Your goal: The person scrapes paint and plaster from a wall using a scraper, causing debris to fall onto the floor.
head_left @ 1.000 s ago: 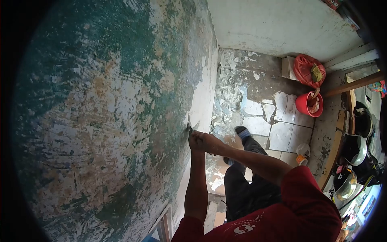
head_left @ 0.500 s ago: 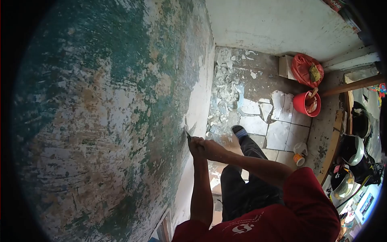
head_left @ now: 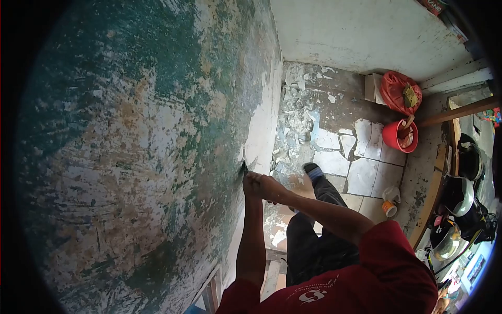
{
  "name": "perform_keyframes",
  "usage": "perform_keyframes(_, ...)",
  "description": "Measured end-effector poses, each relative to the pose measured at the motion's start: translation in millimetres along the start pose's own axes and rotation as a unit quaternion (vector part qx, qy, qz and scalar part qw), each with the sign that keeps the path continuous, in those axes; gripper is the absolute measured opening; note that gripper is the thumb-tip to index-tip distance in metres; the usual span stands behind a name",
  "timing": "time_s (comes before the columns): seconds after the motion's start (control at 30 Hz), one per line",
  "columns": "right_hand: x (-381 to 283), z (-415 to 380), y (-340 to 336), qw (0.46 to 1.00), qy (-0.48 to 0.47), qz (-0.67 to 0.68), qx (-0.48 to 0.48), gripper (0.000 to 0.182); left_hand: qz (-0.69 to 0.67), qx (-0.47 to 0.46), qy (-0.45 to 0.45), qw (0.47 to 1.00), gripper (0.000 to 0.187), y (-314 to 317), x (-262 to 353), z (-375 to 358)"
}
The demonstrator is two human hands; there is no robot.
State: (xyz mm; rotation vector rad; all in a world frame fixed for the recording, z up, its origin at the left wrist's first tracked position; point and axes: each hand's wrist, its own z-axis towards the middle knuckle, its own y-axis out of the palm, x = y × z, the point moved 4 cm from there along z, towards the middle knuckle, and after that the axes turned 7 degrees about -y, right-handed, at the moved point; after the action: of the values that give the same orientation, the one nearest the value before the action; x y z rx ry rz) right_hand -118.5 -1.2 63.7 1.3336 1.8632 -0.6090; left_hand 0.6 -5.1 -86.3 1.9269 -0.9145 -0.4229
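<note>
A scraper (head_left: pixel 244 167) with a dark, thin blade meets the peeling wall (head_left: pixel 157 141), near the border of its green, patchy paint and a paler lower strip. My left hand (head_left: pixel 251 187) is closed around the handle, which it mostly hides. Pressed against it from the right, my right hand (head_left: pixel 269 188) is closed as well, its fingers wrapped over the left hand and the handle end. Flakes of paint (head_left: pixel 295 125) lie on the floor along the foot of the wall.
A red bucket (head_left: pixel 400 137) with a wooden-handled tool stands beside a red plastic bag (head_left: pixel 400 91). Broken white tiles (head_left: pixel 361 175) cover part of the floor. A cup (head_left: pixel 389 209) lies near cluttered pots (head_left: pixel 447 240) at right. A wooden frame (head_left: pixel 272 275) is below me.
Both hands and the scraper have shifted slightly up along the wall, and the blade angle looks a little different. The camera view has moved slightly.
</note>
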Motion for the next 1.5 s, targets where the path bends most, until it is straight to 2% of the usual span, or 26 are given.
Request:
perform_keyframes(0.03,8,4,-4,0.998,-0.056,-0.016,-0.01,0.033,-0.138,0.052,0.056,0.987,0.027,-47,2,21)
perform_keyframes(0.13,1,-7,3,0.946,-0.296,-0.065,0.116,0.025,-0.143,-0.095,0.046,0.984,0.022,6,-2,-12)
perform_keyframes(0.17,-6,-16,2,0.978,-0.205,-0.018,0.035,0.028,-0.095,-0.03,0.083,0.992,0.026,-30,7,-15)
perform_keyframes(0.23,8,3,3,0.995,-0.099,0.001,0.001,0.028,0.004,-0.025,0.022,0.999,0.026,-109,13,4)
perform_keyframes(0.33,9,-3,-7,0.998,-0.03,-0.027,-0.046,0.033,0.131,0.099,0.127,0.978,0.022,-57,4,2)
perform_keyframes(0.37,24,7,3,0.972,-0.211,-0.085,0.056,0.032,-0.004,0.001,0.128,0.992,0.024,-36,0,-3)
perform_keyframes(0.4,42,12,18,0.903,-0.378,-0.137,0.153,0.032,-0.14,-0.09,0.126,0.978,0.027,-28,-1,-10)
perform_keyframes(0.43,23,0,10,0.969,-0.225,-0.092,0.039,0.031,-0.033,-0.019,0.123,0.992,0.024,-39,3,-18)
perform_keyframes(0.47,-4,-12,-4,0.997,-0.076,-0.014,-0.021,0.031,0.104,0.059,0.164,0.979,0.019,-36,4,-18)
perform_keyframes(0.5,11,4,-1,0.998,-0.049,-0.019,-0.037,0.031,0.069,0.05,0.089,0.992,0.019,-70,5,-1)
perform_keyframes(0.57,22,16,-5,0.999,-0.038,-0.013,0.003,0.032,-0.101,0.014,0.076,0.992,0.022,-70,-3,29)
perform_keyframes(0.6,2,-4,-13,0.997,-0.075,-0.018,0.004,0.031,-0.017,0.139,0.129,0.982,0.024,-20,-3,9)
perform_keyframes(0.67,26,1,7,0.903,-0.377,-0.131,0.161,0.031,-0.085,-0.133,0.099,0.983,0.02,35,-9,-12)
perform_keyframes(0.7,25,1,11,0.934,-0.319,-0.114,0.118,0.022,-0.128,-0.125,0.079,0.981,0.02,27,-4,-18)
perform_keyframes(0.8,5,-4,-11,0.999,-0.019,0.026,-0.01,0.024,-0.139,0.041,0.077,0.986,0.032,-34,-4,12)
perform_keyframes(0.83,-2,-8,-15,1.0,0.013,0.025,-0.009,0.022,-0.145,-0.035,0.031,0.988,0.032,-28,-5,21)
perform_keyframes(0.87,-5,-10,-16,0.997,-0.08,-0.007,0.02,0.022,-0.134,-0.069,0.034,0.988,0.028,-27,-5,15)
perform_keyframes(0.93,-3,-18,-3,0.961,-0.258,-0.063,0.078,0.023,-0.109,-0.127,0.037,0.985,0.02,57,-5,-21)
perform_keyframes(1.1,5,-9,-13,0.976,-0.198,-0.042,0.083,0.021,-0.096,-0.066,0.076,0.99,0.022,24,-2,4)
perform_keyframes(1.2,-7,-17,-4,0.955,-0.267,-0.069,0.111,0.021,-0.148,-0.14,0.05,0.978,0.02,76,-2,-20)
perform_keyframes(1.23,-23,-20,-6,0.953,-0.273,-0.05,0.121,0.023,-0.082,-0.068,0.097,0.99,0.019,58,4,-24)
perform_keyframes(1.27,-28,-21,-11,0.98,-0.186,0.013,0.075,0.026,0.184,0.081,0.167,0.965,0.03,39,14,-19)
perform_keyframes(1.33,-27,-17,-19,0.999,-0.019,0.034,-0.004,0.028,0.046,0.014,0.121,0.992,0.029,7,9,-9)
perform_keyframes(1.43,-11,-8,-15,0.966,-0.234,-0.079,0.078,0.031,-0.155,-0.098,0.036,0.982,0.028,-18,12,20)
perform_keyframes(1.47,-3,-4,-4,0.891,-0.398,-0.119,0.182,0.033,-0.129,-0.097,0.048,0.986,0.026,-18,17,22)
perform_keyframes(1.5,-7,-3,-6,0.95,-0.285,-0.074,0.105,0.033,-0.105,-0.092,0.061,0.988,0.025,-21,20,20)
